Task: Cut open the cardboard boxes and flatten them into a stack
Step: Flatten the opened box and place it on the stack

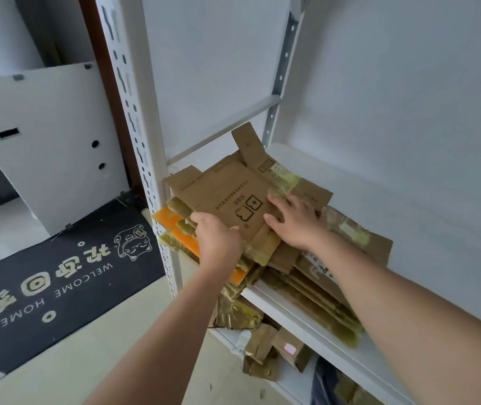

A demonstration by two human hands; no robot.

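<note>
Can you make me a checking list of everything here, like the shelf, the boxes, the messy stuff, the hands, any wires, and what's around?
Surface: white shelf, mostly covered.
Job's things: top flattened box lies on the cardboard stack; one flap stands up at the back; an orange sheet sits in the pile.
Clutter: crumpled taped cardboard on the lower shelf.
Hands: left hand grips the stack's left edge; right hand presses flat on the top box.
Cables: nothing seen.
Surroundings: black welcome mat, white panel, white wall.

Black welcome doormat [58,276] lying on pale floor [102,355] at near left; white perforated panel [49,141] leaning behind it, farther left.
</note>
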